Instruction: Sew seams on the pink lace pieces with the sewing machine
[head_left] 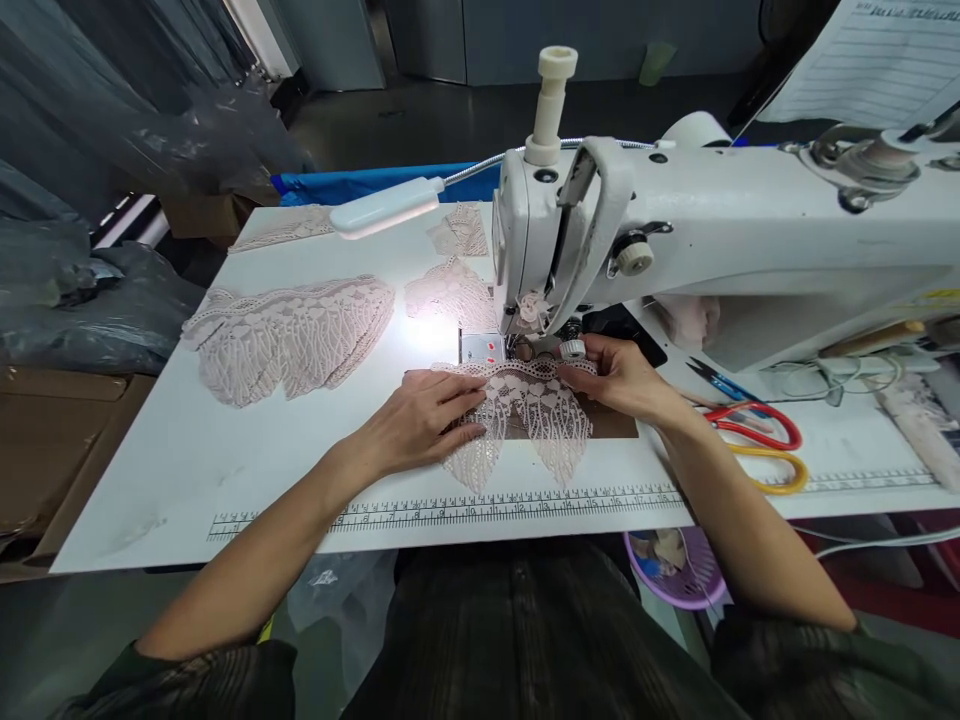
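Note:
A pale pink lace piece [536,400] with two pointed lower ends lies in front of the sewing machine [525,240], its scalloped upper edge near the needle plate [481,348]. My left hand [431,420] rests on the left end of this lace, fingers stretched out and lying flat. At the right end, my right hand [622,375] pinches the upper edge between thumb and fingers, just beside the machine's presser foot area. The foot and needle are partly hidden by the machine head.
A stack of lace pieces [292,335] lies to the left, with more lace [450,292] behind the needle. A lamp [386,207] shines there. Red-and-yellow-handled scissors [757,425] lie to the right. A printed ruler [450,510] runs along the front edge; a purple basket [679,580] stands below.

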